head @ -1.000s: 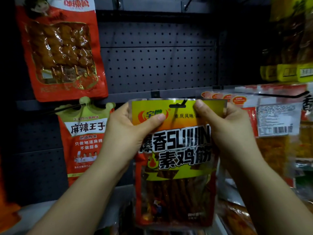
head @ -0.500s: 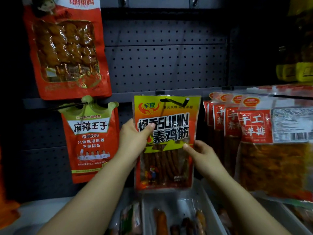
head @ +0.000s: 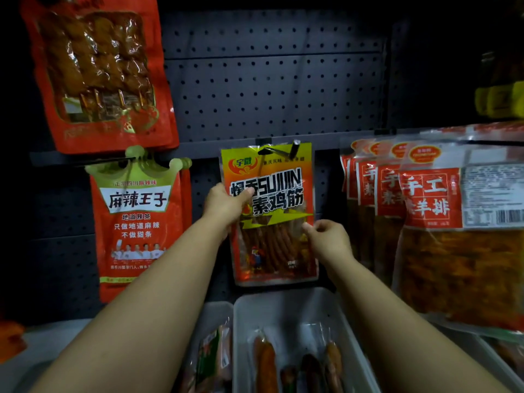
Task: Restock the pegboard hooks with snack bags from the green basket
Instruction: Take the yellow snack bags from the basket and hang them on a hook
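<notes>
slid back along the hook (head: 283, 150) since a second ago, snack bag (head: 272, 211) now hanging near the pegboard (head: 272, 89) instead of up close at the hook's tip; both hands dropped from the bag's top corners to its middle. left hand (head: 226, 207) gripping the bag's left edge, thumb curled over the front print, fingers hidden behind. right hand (head: 326, 239) at the right edge lower down, fingers loosely curled with a fingertip touching the edge; cannot tell whether pinching or just touching. bag upright, long axis vertical, hole threaded on the hook, dead ahead between the two hands, left hand higher and with the firmer hold. probably only letting go and drawing back left for this one. crown-topped bag (head: 136, 222) hanging to the left, row of red bags (head: 425, 211) close on the right. white trays (head: 289, 313) of sausages below. green basket not in view.
</notes>
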{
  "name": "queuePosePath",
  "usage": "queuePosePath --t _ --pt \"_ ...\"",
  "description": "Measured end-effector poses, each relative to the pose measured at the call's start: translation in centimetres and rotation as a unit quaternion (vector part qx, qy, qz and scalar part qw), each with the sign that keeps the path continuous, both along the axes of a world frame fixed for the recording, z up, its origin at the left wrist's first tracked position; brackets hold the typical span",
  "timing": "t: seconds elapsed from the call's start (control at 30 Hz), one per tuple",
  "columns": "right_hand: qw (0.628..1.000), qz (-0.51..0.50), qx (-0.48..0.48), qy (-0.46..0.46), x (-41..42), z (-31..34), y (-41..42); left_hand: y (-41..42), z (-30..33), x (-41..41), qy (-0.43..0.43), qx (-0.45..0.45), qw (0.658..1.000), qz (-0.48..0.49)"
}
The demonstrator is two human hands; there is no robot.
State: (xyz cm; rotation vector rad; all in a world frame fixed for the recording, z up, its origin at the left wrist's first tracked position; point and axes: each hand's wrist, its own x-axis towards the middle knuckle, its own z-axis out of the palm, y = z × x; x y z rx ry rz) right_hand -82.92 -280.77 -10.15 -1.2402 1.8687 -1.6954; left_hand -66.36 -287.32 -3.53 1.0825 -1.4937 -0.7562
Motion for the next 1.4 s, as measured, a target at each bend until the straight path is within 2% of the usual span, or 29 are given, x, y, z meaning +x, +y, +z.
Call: queuePosePath --t 0.1,0.2,0.33,0.4,0.43,0.57,0.7,0.8,0.97,1.03,1.17,1.3,1.4 --pt "1.000 0.018 0.006 -0.012 -0.1 -0.7 1.0 0.4 -1.7 1.1 -0.051 -0.001 0.998 -0.022" --pt "0.999 0.026 0.015 0.013 0.3 -1.6 2.8 2.1 -4.2 2.4 -0.080 -0.022 0.996 -0.026" --pt "0.999 0.022 0.017 0.027 1.5 -3.2 7.0 7.0 -7.4 3.5 -0.104 -0.134 0.985 0.005" --pt "0.999 0.044 -0.005 0.018 2.3 -4.2 9.8 9.9 -8.5 3.4 -0.098 -0.201 0.975 -0.011" --pt "0.998 0.056 -0.020 0.028 2.6 -4.7 11.5 11.2 -8.9 3.2 -0.085 -0.206 0.974 -0.034" --pt "0.996 0.064 -0.028 0.052 2.3 -7.8 19.6 16.9 -11.3 1.0 0.029 -0.073 0.975 -0.206" --pt "0.993 -0.061 0.032 0.100 0.0 -13.0 28.8 23.9 -17.2 -3.2 0.062 0.037 0.933 -0.352" --pt "0.965 -0.162 0.143 0.146 -2.7 -18.0 35.8 28.5 -23.1 -5.9 0.000 0.076 0.901 -0.428" --pt "0.918 -0.258 0.299 0.045 -7.4 -27.3 45.4 33.5 -32.8 -9.1 -0.184 0.085 0.834 -0.513" --pt "0.894 -0.276 0.352 0.027 -8.8 -31.1 47.3 34.5 -36.5 -10.6 -0.212 0.124 0.815 -0.525" --pt "0.856 -0.259 0.447 0.025 -11.9 -37.5 47.9 35.7 -42.6 -14.6 -0.258 0.169 0.802 -0.512" --pt "0.830 -0.240 0.501 0.058 -16.1 -41.8 47.2 36.2 -45.8 -19.1 -0.258 0.172 0.800 -0.513" --pt "0.810 -0.265 0.522 0.050 -18.2 -43.5 47.1 36.6 -47.0 -22.4 -0.285 0.206 0.780 -0.517"
